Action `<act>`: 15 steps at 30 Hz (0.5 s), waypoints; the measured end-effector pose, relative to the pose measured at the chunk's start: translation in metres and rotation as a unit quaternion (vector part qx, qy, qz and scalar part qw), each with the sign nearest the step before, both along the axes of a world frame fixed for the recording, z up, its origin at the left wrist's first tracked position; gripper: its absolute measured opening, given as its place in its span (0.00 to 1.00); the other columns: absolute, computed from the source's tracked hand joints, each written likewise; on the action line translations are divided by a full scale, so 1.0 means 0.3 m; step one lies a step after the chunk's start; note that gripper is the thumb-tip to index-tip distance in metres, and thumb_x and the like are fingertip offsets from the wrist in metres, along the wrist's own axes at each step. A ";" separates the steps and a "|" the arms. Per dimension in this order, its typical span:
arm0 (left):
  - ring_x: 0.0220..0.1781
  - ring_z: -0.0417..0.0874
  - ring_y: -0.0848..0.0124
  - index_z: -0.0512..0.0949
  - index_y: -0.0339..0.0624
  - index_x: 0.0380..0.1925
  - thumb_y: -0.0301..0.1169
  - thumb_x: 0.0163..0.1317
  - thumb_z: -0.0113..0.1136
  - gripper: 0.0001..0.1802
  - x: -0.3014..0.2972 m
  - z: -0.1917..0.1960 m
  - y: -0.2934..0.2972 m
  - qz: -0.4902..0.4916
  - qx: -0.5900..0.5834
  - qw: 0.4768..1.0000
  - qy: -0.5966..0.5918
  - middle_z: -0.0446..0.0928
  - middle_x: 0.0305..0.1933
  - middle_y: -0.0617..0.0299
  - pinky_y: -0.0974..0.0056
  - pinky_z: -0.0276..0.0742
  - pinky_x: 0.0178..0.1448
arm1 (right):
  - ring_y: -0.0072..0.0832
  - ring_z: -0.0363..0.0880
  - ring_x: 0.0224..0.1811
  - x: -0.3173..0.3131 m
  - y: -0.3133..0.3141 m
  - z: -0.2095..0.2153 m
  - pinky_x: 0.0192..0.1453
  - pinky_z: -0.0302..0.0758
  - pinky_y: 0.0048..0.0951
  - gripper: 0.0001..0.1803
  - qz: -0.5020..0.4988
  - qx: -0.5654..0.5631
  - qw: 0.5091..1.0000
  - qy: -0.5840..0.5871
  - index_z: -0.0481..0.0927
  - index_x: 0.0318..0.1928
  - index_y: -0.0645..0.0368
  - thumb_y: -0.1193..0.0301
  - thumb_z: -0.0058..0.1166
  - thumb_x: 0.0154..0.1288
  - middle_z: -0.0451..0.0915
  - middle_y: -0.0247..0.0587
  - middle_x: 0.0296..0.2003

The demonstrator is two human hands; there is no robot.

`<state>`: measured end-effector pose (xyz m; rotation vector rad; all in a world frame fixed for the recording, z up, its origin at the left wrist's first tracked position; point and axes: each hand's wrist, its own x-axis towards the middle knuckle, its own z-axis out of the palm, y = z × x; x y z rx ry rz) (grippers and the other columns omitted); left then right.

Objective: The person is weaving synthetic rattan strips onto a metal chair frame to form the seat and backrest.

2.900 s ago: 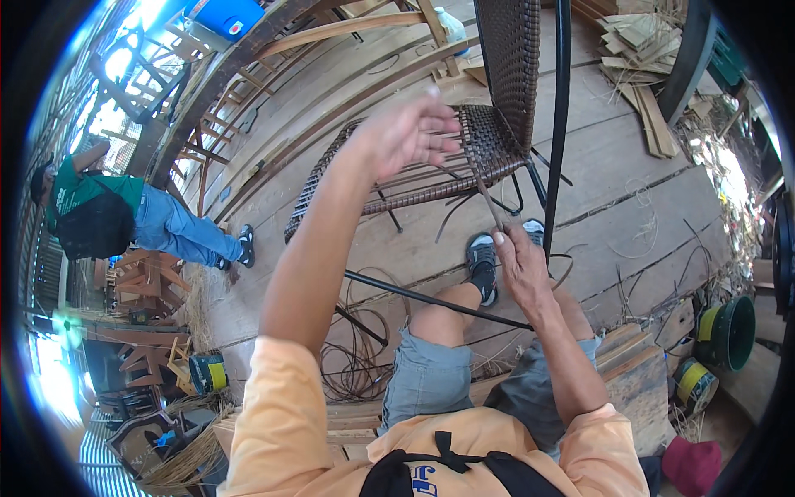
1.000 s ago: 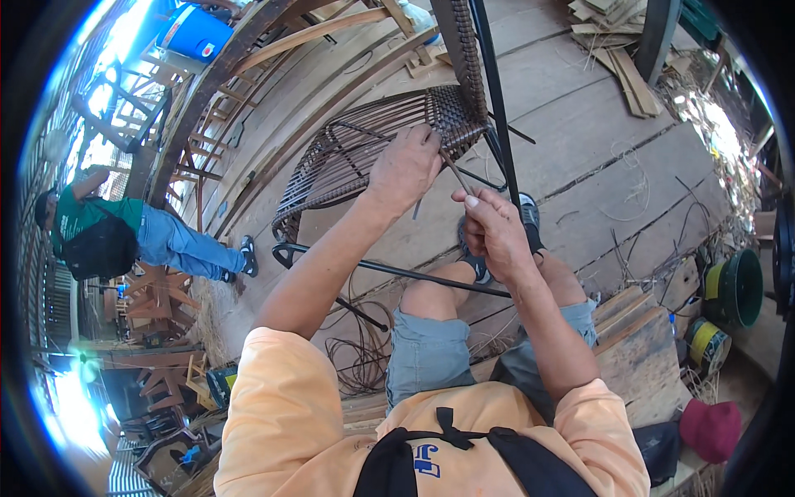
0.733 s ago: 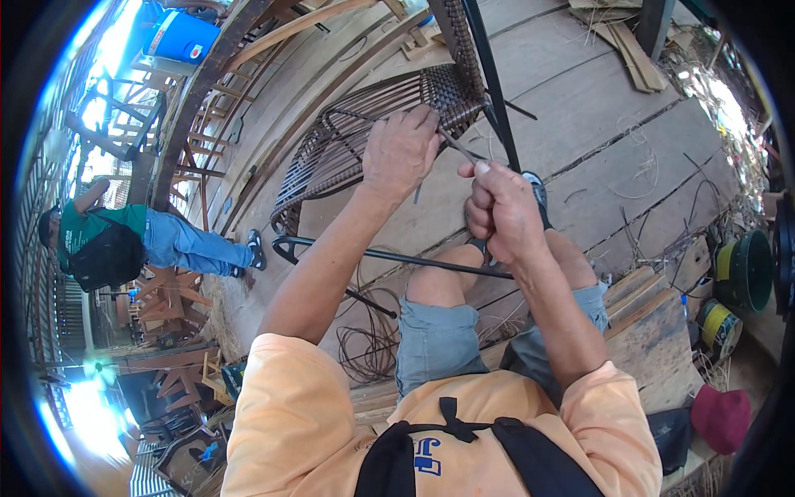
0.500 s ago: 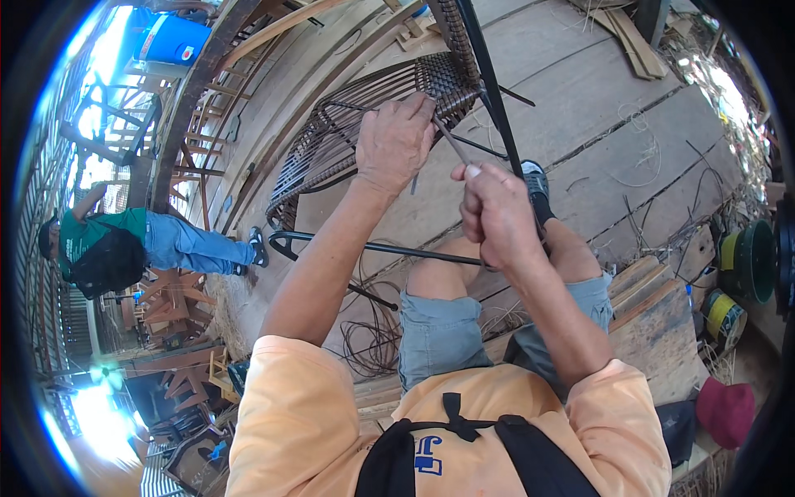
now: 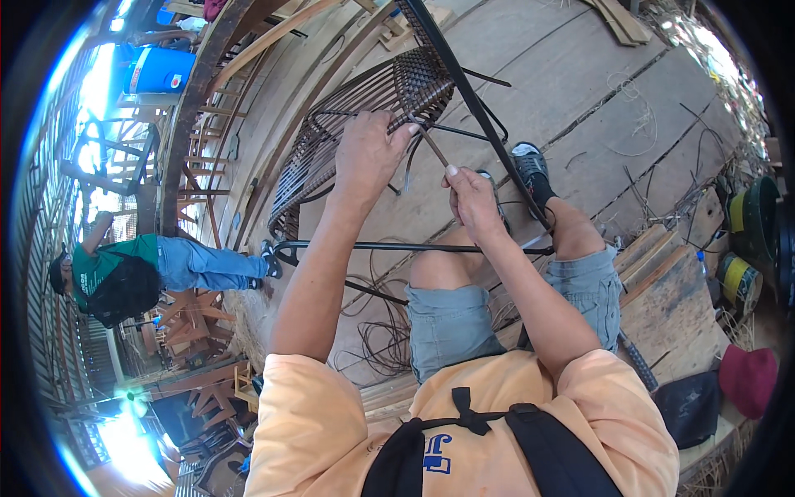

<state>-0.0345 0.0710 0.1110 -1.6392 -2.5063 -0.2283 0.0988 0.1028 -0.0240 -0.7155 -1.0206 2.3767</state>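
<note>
A chair with a black tubular metal frame [image 5: 478, 108] and a woven brown seat [image 5: 424, 79] lies tilted in front of me. Part of the seat is close weave, the rest parallel strands with gaps. My left hand [image 5: 366, 153] is closed over the seat's edge, its thumb beside the spot where a flat brown weaving strip [image 5: 432, 147] comes out. My right hand [image 5: 476, 205] pinches that strip between thumb and fingers, holding it taut toward me. A loose strand end hangs below the left hand. The left fingertips are hidden.
Coiled brown strands [image 5: 377, 340] lie on the plank floor beside my knee. Wooden boards [image 5: 662, 277], a dark red hat [image 5: 747, 381] and green buckets [image 5: 752, 219] are at right. A person in a green shirt [image 5: 124, 257] stands at left, near a blue cooler [image 5: 157, 70].
The whole view has shifted, with the chair now a little farther left. My right hand has gone from a fist to a pinch on the strip; my left hand stays at the seat edge.
</note>
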 end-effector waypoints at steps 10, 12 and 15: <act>0.38 0.77 0.51 0.79 0.36 0.32 0.40 0.55 0.58 0.16 -0.004 0.002 0.029 0.026 0.032 0.999 0.007 0.76 0.33 0.48 0.54 0.71 0.42 | 0.16 0.52 0.06 -0.092 0.047 -0.009 0.09 0.48 0.20 0.19 0.054 -0.055 0.996 -0.042 0.70 0.26 0.58 0.56 0.43 0.68 0.59 0.25 0.09; 0.37 0.76 0.53 0.78 0.37 0.32 0.34 0.53 0.61 0.12 -0.018 0.011 -0.009 -0.044 0.049 0.996 0.056 0.76 0.33 0.51 0.54 0.71 0.41 | 0.15 0.52 0.06 -0.088 0.060 -0.041 0.09 0.48 0.20 0.19 0.041 -0.013 0.998 -0.050 0.70 0.26 0.58 0.56 0.43 0.68 0.59 0.25 0.09; 0.37 0.77 0.54 0.78 0.38 0.33 0.36 0.52 0.61 0.13 -0.009 0.007 -0.041 -0.002 0.055 0.997 -0.050 0.76 0.32 0.51 0.55 0.72 0.40 | 0.14 0.52 0.07 -0.058 0.087 -0.074 0.10 0.48 0.19 0.20 0.037 0.047 0.996 -0.070 0.70 0.25 0.58 0.56 0.45 0.67 0.59 0.25 0.09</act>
